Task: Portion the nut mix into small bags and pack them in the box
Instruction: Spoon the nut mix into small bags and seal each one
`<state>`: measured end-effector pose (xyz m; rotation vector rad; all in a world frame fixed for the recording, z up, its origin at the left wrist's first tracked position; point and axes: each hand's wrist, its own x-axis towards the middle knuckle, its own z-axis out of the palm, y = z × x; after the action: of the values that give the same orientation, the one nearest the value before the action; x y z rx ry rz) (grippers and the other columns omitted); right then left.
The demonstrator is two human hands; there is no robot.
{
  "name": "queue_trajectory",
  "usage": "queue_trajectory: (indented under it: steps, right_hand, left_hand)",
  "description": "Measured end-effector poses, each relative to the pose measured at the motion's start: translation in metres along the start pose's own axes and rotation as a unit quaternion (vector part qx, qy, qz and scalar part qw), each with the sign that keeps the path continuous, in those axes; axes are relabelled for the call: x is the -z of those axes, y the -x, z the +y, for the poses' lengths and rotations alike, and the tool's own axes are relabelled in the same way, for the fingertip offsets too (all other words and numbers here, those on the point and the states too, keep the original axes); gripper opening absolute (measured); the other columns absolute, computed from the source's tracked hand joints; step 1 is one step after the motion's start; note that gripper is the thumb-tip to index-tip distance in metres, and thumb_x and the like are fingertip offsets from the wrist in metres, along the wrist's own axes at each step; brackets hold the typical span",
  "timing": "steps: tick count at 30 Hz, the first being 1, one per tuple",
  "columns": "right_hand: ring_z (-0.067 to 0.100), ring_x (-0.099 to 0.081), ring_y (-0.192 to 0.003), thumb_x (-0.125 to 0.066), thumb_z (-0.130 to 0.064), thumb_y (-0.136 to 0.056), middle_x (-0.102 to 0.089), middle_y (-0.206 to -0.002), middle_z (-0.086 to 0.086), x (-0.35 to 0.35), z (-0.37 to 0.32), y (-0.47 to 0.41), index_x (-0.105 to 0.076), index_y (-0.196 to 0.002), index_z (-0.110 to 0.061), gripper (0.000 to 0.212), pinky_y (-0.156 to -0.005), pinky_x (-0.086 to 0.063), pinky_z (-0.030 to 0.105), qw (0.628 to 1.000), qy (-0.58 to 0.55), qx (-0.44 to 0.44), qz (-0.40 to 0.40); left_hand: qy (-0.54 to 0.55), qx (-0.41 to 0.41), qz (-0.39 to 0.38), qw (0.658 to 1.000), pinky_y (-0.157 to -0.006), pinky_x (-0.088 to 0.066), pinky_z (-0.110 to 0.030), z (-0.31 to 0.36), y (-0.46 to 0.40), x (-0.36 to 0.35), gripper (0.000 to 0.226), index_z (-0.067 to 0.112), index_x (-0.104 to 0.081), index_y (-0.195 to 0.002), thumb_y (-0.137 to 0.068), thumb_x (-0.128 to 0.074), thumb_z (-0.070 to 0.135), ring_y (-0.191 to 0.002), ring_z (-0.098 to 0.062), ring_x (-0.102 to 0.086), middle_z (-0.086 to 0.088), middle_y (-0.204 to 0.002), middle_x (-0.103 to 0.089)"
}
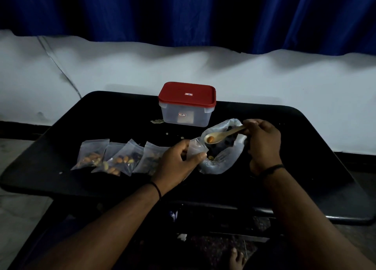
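Note:
My left hand (179, 161) pinches a small clear bag (196, 149) and holds it upright near the middle of the black table (305, 147). My right hand (262, 145) grips a wooden spoon (221, 136) with one orange nut in its bowl, held just above the small bag's mouth. Under the spoon lies a large open plastic bag of nut mix (223, 159). Three filled small bags (114, 157) lie in a row to the left. A clear box with a red lid (187, 104) stands closed at the table's far edge.
A few crumbs and a scrap (156, 121) lie on the table near the box. A white wall (284, 86) and a blue curtain (183, 15) are behind the table. A bare foot (237, 259) shows on the floor below.

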<state>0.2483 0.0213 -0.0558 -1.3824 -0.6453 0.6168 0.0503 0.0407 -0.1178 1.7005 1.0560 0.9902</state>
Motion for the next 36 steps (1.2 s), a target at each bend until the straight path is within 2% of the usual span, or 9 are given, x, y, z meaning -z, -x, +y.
queue_trajectory:
  steps: [4, 8, 11, 18, 21, 23, 27, 32, 36]
  right_hand:
    - [0.012, -0.066, -0.066, -0.062, -0.006, -0.093, -0.070, -0.081, 0.007, -0.013, -0.010, 0.023, -0.068, -0.087, -0.016, 0.012, -0.055, -0.048, 0.021, 0.982, 0.035, 0.135, -0.127]
    - [0.013, -0.070, -0.092, -0.063, -0.008, -0.094, -0.072, -0.098, -0.001, -0.012, -0.023, 0.038, -0.071, -0.102, -0.009, 0.011, -0.078, -0.055, 0.027, 0.872, 0.153, 0.342, -0.315]
    - [0.012, -0.070, -0.094, -0.064, -0.009, -0.094, -0.072, -0.100, -0.002, -0.010, -0.028, 0.041, -0.072, -0.104, -0.006, 0.013, -0.081, -0.056, 0.031, 0.854, 0.154, 0.390, -0.309]
    - [0.004, -0.060, -0.056, -0.058, -0.003, -0.096, -0.068, -0.069, -0.008, -0.001, -0.013, 0.020, -0.064, -0.098, 0.000, 0.007, -0.049, -0.046, 0.020, 0.976, -0.039, 0.198, -0.083]
    - [0.008, -0.061, -0.054, -0.060, -0.011, -0.096, -0.070, -0.074, -0.002, 0.008, 0.005, 0.001, -0.065, -0.090, -0.013, 0.008, -0.053, -0.049, 0.027, 0.988, 0.032, 0.149, 0.001]
    - [0.009, -0.063, -0.055, -0.061, -0.017, -0.095, -0.070, -0.080, 0.004, 0.010, 0.021, -0.008, -0.064, -0.085, -0.021, 0.011, -0.056, -0.054, 0.033, 0.986, 0.102, 0.129, 0.030]
    - [0.020, -0.069, -0.069, -0.060, -0.029, -0.094, -0.067, -0.075, -0.005, 0.005, 0.039, -0.017, -0.061, -0.085, -0.026, 0.009, -0.071, -0.058, 0.048, 0.975, 0.188, 0.119, 0.015]
    - [0.019, -0.064, -0.078, -0.058, -0.019, -0.095, -0.068, -0.083, 0.001, -0.004, 0.036, -0.018, -0.068, -0.092, -0.013, 0.012, -0.065, -0.044, 0.025, 0.937, 0.310, 0.130, -0.096]
    - [0.028, -0.064, -0.072, -0.060, -0.021, -0.093, -0.071, -0.081, 0.012, -0.005, 0.042, -0.020, -0.070, -0.083, -0.010, 0.018, -0.073, -0.053, 0.042, 0.950, 0.291, 0.045, -0.107]
  left_hand:
    - [0.014, -0.019, 0.005, 1.000, -0.089, -0.056, -0.034, 0.001, 0.000, 0.000, 0.043, 0.024, -0.066, -0.112, -0.079, -0.071, 0.051, -0.100, 0.000, -0.066, 0.010, -0.104, -0.073]
    - [-0.008, -0.029, 0.030, 0.999, -0.089, -0.055, -0.029, 0.004, 0.000, 0.001, 0.035, 0.041, -0.063, -0.111, -0.080, -0.071, 0.054, -0.102, 0.005, -0.063, 0.017, -0.105, -0.071]
    - [-0.012, -0.036, 0.045, 0.998, -0.085, -0.053, -0.019, 0.005, 0.000, 0.003, 0.033, 0.056, -0.058, -0.105, -0.074, -0.066, 0.062, -0.101, 0.008, -0.063, 0.026, -0.103, -0.069]
    - [-0.034, -0.038, 0.038, 0.998, -0.082, -0.053, -0.020, 0.003, 0.001, 0.003, 0.034, 0.039, -0.061, -0.109, -0.079, -0.070, 0.052, -0.098, 0.003, -0.065, 0.014, -0.104, -0.071]
    - [-0.049, -0.040, 0.035, 0.997, -0.078, -0.050, -0.014, 0.001, 0.002, 0.001, 0.027, 0.040, -0.060, -0.108, -0.085, -0.074, 0.038, -0.095, 0.006, -0.064, 0.016, -0.102, -0.070]
    - [-0.080, -0.042, 0.029, 0.995, -0.078, -0.049, -0.013, -0.001, 0.002, -0.001, 0.036, 0.035, -0.062, -0.113, -0.082, -0.071, 0.050, -0.096, 0.007, -0.063, 0.017, -0.103, -0.069]
    - [-0.113, -0.048, 0.032, 0.992, -0.081, -0.054, -0.026, -0.003, 0.005, -0.004, 0.057, 0.037, -0.059, -0.121, -0.074, -0.060, 0.069, -0.098, 0.001, -0.064, 0.016, -0.106, -0.069]
    - [-0.118, -0.043, 0.034, 0.992, -0.081, -0.055, -0.030, -0.003, 0.007, -0.004, 0.058, 0.035, -0.060, -0.121, -0.074, -0.057, 0.069, -0.098, -0.002, -0.065, 0.014, -0.106, -0.070]
    - [-0.110, -0.041, 0.025, 0.993, -0.083, -0.055, -0.037, -0.005, 0.006, -0.004, 0.061, 0.034, -0.059, -0.124, -0.074, -0.056, 0.070, -0.099, -0.006, -0.065, 0.010, -0.107, -0.070]
